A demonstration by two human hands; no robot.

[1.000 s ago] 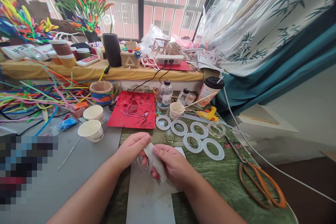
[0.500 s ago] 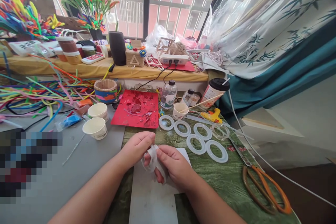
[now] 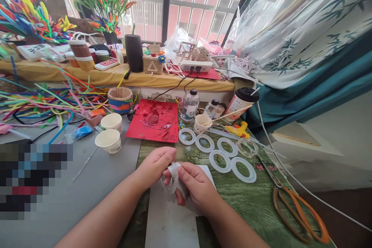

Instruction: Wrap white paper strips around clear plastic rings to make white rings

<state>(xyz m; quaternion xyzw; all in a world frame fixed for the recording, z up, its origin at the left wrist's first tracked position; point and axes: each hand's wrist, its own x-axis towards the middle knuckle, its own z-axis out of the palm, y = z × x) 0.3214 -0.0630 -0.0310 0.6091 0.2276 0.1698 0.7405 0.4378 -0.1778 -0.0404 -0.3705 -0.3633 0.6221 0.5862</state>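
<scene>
Between both hands is a soft, translucent white silicone ring mould (image 3: 173, 171), bent and twisted out of its round shape. My left hand (image 3: 157, 166) pinches its upper left side with thumb and fingers. My right hand (image 3: 198, 186) grips the right side, its thumb pressed near the top and fingers curled beneath. Part of the mould is hidden behind the fingers. Beneath the hands lies a pale board (image 3: 171, 221) on the green wood-patterned table. Several similar ring moulds (image 3: 244, 170) lie flat just right of the hands.
Two paper cups (image 3: 108, 142) stand left of a red sheet (image 3: 136, 130) bearing glossy residue. Behind the moulds are a cup with a stick (image 3: 200, 124), a clear bottle (image 3: 190, 105) and a yellow glue gun (image 3: 238, 130). Orange-handled scissors (image 3: 302, 213) lie at the right edge.
The view has shifted slightly, so the scene sits a little farther right. Both hands keep their hold on the ring mould, with only a slight change in its bend.
</scene>
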